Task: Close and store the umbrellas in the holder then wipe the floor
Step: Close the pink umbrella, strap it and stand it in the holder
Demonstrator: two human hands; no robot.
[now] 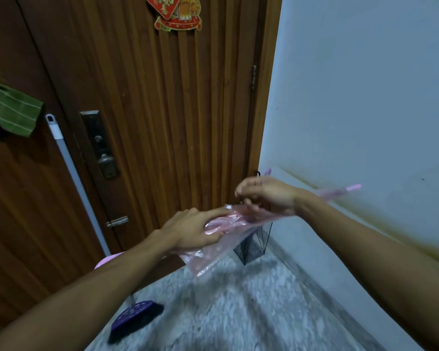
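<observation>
Left hand (pixel 195 231) grips folded pink umbrella (pixel 228 224), right hand (pixel 264 196) pinches its strap; holder (pixel 254 247) and floor (pixel 238 312) wiping remain

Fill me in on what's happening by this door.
A person stands at a wooden door holding a folded pink umbrella crosswise in both hands. The left hand grips the bunched canopy, and the right hand pinches it nearer the tip, seemingly gathering or fastening it. The black wire holder stands in the corner just below; this umbrella is not yet in it. A broom leans against the door, and a green cloth hangs at left.
</observation>
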